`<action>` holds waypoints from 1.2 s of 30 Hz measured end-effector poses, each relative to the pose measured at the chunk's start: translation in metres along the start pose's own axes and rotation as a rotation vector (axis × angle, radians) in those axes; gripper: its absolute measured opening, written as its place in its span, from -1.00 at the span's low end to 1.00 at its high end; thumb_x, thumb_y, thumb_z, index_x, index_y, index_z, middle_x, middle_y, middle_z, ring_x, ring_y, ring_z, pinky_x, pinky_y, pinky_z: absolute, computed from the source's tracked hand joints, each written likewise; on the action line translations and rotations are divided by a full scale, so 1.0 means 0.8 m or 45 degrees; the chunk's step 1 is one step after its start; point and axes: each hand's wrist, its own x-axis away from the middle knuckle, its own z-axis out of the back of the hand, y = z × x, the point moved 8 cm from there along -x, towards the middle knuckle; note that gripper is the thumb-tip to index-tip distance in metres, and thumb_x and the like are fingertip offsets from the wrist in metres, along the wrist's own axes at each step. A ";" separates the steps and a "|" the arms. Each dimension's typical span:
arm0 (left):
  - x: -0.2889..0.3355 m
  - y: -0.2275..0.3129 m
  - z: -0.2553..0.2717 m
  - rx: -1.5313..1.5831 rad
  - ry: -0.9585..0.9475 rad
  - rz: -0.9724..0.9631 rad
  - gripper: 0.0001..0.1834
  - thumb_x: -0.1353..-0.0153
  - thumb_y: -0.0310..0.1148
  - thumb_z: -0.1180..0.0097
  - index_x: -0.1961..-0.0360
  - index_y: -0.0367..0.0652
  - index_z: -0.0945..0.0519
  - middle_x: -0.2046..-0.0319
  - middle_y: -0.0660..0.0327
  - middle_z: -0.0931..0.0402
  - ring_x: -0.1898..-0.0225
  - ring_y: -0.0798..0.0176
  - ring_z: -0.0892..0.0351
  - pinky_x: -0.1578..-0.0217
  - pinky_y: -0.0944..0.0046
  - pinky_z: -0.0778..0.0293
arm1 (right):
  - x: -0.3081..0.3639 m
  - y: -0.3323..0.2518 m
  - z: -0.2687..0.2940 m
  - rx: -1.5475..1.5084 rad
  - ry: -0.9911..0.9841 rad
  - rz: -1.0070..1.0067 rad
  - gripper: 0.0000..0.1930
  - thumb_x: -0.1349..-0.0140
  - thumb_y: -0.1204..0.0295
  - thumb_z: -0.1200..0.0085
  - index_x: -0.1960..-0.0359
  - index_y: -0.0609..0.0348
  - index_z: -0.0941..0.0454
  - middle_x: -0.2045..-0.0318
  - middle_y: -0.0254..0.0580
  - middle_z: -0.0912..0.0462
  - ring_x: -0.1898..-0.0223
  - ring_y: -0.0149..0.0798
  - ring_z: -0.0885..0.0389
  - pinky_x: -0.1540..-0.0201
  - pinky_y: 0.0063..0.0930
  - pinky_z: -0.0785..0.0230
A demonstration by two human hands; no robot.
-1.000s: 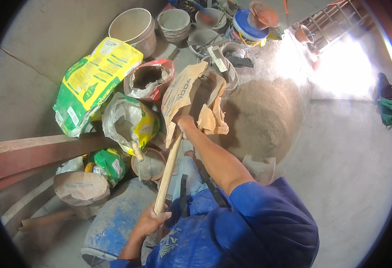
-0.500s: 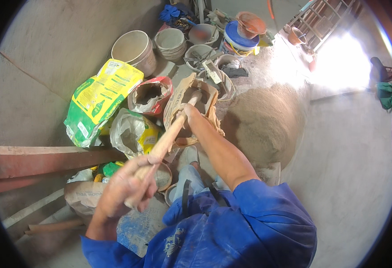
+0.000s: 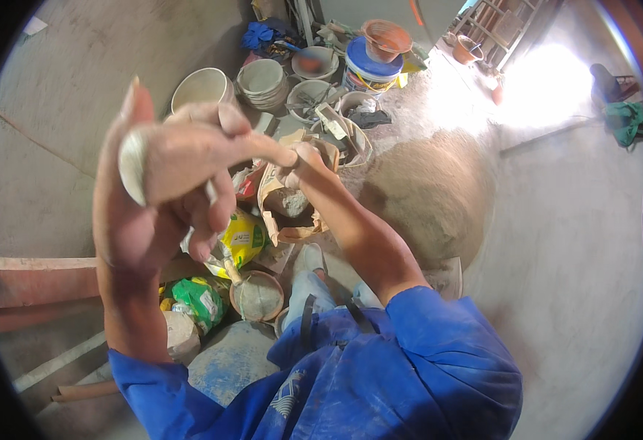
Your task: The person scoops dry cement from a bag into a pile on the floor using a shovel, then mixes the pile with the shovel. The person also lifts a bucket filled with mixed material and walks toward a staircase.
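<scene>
My left hand [image 3: 136, 227] is raised close to the camera. It is closed loosely around the butt end of a long wooden tool handle [image 3: 178, 160], with the thumb sticking up. Farther along, my right hand [image 3: 303, 163] grips the same handle above an open brown paper sack [image 3: 271, 198]. Grey powder [image 3: 290, 202] shows inside this sack, whose rim is torn. The tool's head is hidden behind my hands and the sack.
A sand pile [image 3: 431, 191] lies right of the sack. Behind stand a white bucket [image 3: 204, 89], stacked grey buckets [image 3: 262, 81] and a blue-lidded pail [image 3: 373, 70]. Yellow and green bags [image 3: 242, 238] are at left, near reddish boards [image 3: 35, 284] and a round container [image 3: 257, 295].
My left hand has risen toward the camera with the handle's butt end, tilting the handle. My right hand stays on it, slightly farther left in view. More of the sack's inside shows.
</scene>
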 end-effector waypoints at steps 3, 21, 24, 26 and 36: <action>-0.016 0.024 -0.040 -0.001 -0.257 0.022 -0.22 -0.42 0.25 0.52 -0.12 -0.40 -0.14 0.58 -0.26 -0.49 0.80 0.04 -0.50 0.77 0.27 -0.56 | 0.040 -0.017 -0.007 -0.113 -0.026 -0.011 -0.86 -0.18 0.34 -0.01 0.35 0.12 -0.42 0.61 -0.26 -0.45 0.69 -0.33 -0.41 0.64 -0.45 -0.36; -0.006 -0.181 -0.365 -0.477 -0.689 0.236 -0.17 -0.33 0.35 0.41 -0.07 -0.37 -0.18 0.45 -0.38 -0.49 0.71 -0.07 -0.55 0.82 0.23 -0.48 | 0.249 -0.224 0.268 -0.656 -0.776 0.489 -0.80 -0.36 0.39 0.25 0.12 0.17 -0.40 0.25 -0.12 -0.58 0.37 -0.20 -0.61 0.33 -0.22 -0.60; -0.005 -0.268 -0.380 -0.554 -0.679 0.398 -0.14 -0.27 0.37 0.23 0.08 -0.44 -0.35 0.32 -0.20 -0.49 0.61 0.01 -0.61 0.81 0.29 -0.50 | 0.247 -0.241 0.415 -0.909 -0.384 0.666 -0.92 -0.28 0.37 0.09 0.34 0.06 -0.39 0.46 -0.21 -0.49 0.41 -0.17 -0.56 0.27 -0.14 -0.58; -0.008 -0.335 -0.378 -0.443 -0.666 0.614 -0.17 -0.24 0.30 0.06 0.10 -0.47 -0.41 0.25 -0.13 -0.50 0.51 0.02 -0.66 0.74 0.28 -0.58 | 0.233 -0.246 0.512 -0.973 -0.300 0.660 -0.93 -0.28 0.41 0.05 0.28 0.06 -0.36 0.48 -0.21 -0.43 0.46 -0.18 -0.49 0.27 -0.08 -0.52; 0.010 -0.768 -0.157 -1.108 -0.853 1.394 -0.15 -0.07 -0.27 -0.28 -0.36 -0.14 -0.16 0.35 0.12 -0.52 0.49 0.35 -0.51 0.50 0.34 -0.42 | 0.079 -0.163 0.998 -0.928 0.584 0.683 -0.90 -0.28 0.39 -0.03 0.32 0.03 -0.36 0.53 -0.31 -0.36 0.54 -0.29 -0.39 0.39 -0.14 -0.46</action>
